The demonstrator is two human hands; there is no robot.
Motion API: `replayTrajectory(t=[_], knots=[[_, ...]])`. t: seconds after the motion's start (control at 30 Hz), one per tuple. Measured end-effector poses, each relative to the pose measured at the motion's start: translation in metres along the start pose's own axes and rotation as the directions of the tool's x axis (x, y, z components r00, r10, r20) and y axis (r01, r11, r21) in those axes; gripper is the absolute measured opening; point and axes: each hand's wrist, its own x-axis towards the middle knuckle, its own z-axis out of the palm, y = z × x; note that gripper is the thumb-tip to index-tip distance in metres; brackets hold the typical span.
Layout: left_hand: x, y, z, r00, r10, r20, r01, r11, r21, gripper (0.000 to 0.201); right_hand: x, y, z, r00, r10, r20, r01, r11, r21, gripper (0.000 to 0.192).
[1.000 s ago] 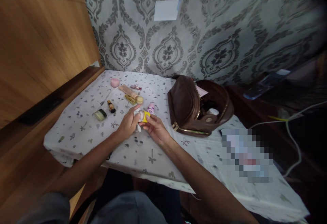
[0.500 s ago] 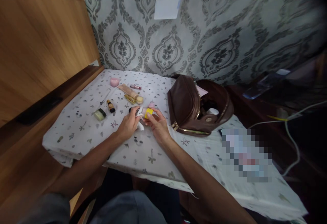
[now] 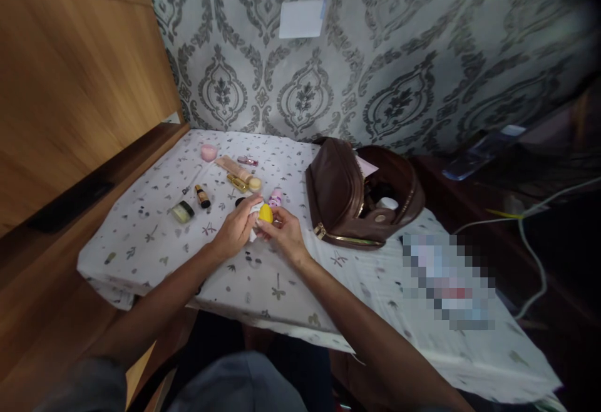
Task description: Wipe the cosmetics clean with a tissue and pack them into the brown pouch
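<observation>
A: On the table (image 3: 141,243), near the middle of the patterned cloth: both hands meet over one small item. The right hand (image 3: 284,233) pinches a little yellow-capped container (image 3: 265,213) between thumb and fingertips, fingers curled in, not spread. The left hand (image 3: 235,230) presses a scrap of white tissue (image 3: 254,221) against it, fingers bunched around the tissue.

B: Wiping it, by the look?

A: That is my reading; tissue is touching the yellow part. Container is held just above the cloth, not set down.

B: How far along?

A: Hard to fix. A row of items lies out to the left: a green-lidded jar (image 3: 182,211), a small dark bottle (image 3: 203,196), a gold tube (image 3: 238,182), a beige tube (image 3: 237,169), a pink round compact (image 3: 209,152), a slim pink stick (image 3: 247,161). A small pink bottle (image 3: 275,198) stands just behind the hands. Whether those have been cleaned, I cannot tell.

B: And the bag?

A: Brown pouch (image 3: 342,196) lies unzipped to the right, apart from the hands. Something white and a pink card show inside; so not everything is out. I judge the work mid-way: one piece in hand, several laid out, some left in the pouch.

B: Anything else?

A: A white cable (image 3: 535,262) at the far right, well apart. A paper note (image 3: 300,19) on the wallpaper.
</observation>
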Motion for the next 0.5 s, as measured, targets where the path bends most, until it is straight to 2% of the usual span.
replayTrajectory(t=[0.1,0.2,0.27,0.37,0.5], knots=[[0.0,0.002,-0.001,0.995,0.082,0.058,-0.08,0.996,-0.037,0.04,-0.001,-0.001,-0.002,1.0,-0.006,0.003,0.006,0.998,-0.056,0.043],[0.001,0.004,-0.004,0.992,0.114,0.061,-0.11,0.991,-0.075,0.04,-0.002,-0.003,-0.002,0.999,0.018,0.052,-0.017,1.0,-0.019,0.052],[0.002,0.006,-0.007,0.998,0.047,0.031,-0.044,0.995,-0.089,0.039,-0.002,-0.004,-0.001,0.992,0.033,0.121,-0.036,0.999,0.029,0.058],[0.003,0.009,-0.011,0.995,-0.103,-0.001,0.102,0.989,-0.102,0.038,-0.004,-0.006,0.0,0.98,0.033,0.196,-0.045,0.997,0.06,0.056],[0.003,0.015,-0.008,0.983,-0.181,-0.009,0.179,0.978,-0.109,0.038,-0.008,-0.01,-0.005,0.986,0.01,0.165,-0.011,1.0,0.006,0.055]])
